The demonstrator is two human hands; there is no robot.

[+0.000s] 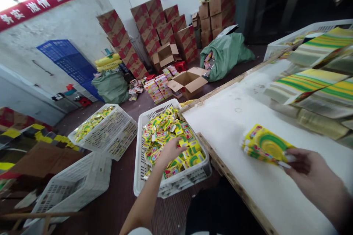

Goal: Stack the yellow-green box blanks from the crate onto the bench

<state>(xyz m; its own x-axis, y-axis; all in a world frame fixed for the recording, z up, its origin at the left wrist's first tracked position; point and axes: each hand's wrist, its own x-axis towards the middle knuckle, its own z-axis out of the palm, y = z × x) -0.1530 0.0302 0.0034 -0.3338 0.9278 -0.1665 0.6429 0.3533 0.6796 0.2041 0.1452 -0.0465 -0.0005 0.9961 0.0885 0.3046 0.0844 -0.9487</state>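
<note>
My right hand (310, 170) grips a small stack of yellow-and-green printed packets (266, 144) by one end, fingers and thumb pinching it above the white tabletop (220, 117). My left hand (171, 151) reaches into a white plastic crate (140, 147) heaped with similar loose packets (162, 125). Its fingers are apart and rest on or just over the heap; whether the tips touch a packet I cannot tell. Stacks of flat striped yellow-green sheets or sleeves (317, 84) lie at the table's far right.
Left of the filled crate stand another crate of packets (95, 132) and a white crate (71, 187). The wooden table edge (231, 180) runs beside my body. Open cartons (190, 82), green sacks (227, 57) and stacked boxes (149, 22) fill the back.
</note>
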